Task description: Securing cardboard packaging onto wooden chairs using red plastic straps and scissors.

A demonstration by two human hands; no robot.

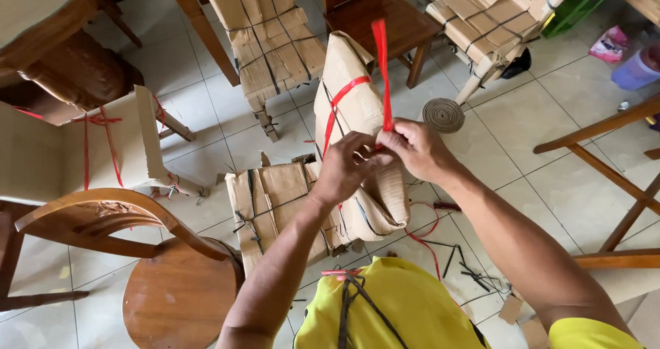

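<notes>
A chair wrapped in brown cardboard (350, 95) stands in front of me, its back upright and its seat (275, 198) bound with dark straps. A red plastic strap (381, 67) runs around the wrapped back and sticks up above my hands. My left hand (347, 167) pinches the strap against the cardboard. My right hand (416, 148) grips the same strap right beside it, holding the free end upward. Both hands touch each other at the knot point.
Bare wooden chairs stand at the left (137, 253), the back (375, 12) and the right (605, 177). More cardboard-wrapped chairs sit behind (268, 40), (495, 19) and at left (110, 150). A roll of strap (443, 114) and cut strap scraps (467, 270) lie on the tiled floor.
</notes>
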